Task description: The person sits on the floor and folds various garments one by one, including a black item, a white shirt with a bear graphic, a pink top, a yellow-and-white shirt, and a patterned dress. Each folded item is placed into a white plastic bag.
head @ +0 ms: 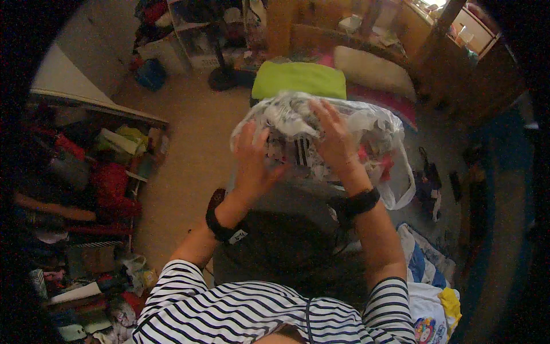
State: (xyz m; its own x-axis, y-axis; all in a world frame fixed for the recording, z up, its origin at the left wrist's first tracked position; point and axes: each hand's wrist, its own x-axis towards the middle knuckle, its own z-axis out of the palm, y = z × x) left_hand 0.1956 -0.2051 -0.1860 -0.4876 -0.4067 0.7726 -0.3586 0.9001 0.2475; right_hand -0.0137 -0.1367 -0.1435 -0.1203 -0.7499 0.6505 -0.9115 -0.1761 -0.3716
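A clear plastic bag with handles lies in front of me, filled with crumpled items that look like clothes, some white, black-striped and red. My left hand is at the bag's left side, fingers spread and blurred. My right hand rests over the top middle of the bag, its fingers apart near a white bundle. Whether either hand grips the plastic or the contents cannot be told. Just beyond the bag sits a folded lime-green cloth. Both wrists wear black bands.
Open shelving with clothes and mixed items stands at the left. A black round-based stand is at the back, near a blue bag. A beige cushion-like thing lies behind the bag. Printed clothes lie at lower right.
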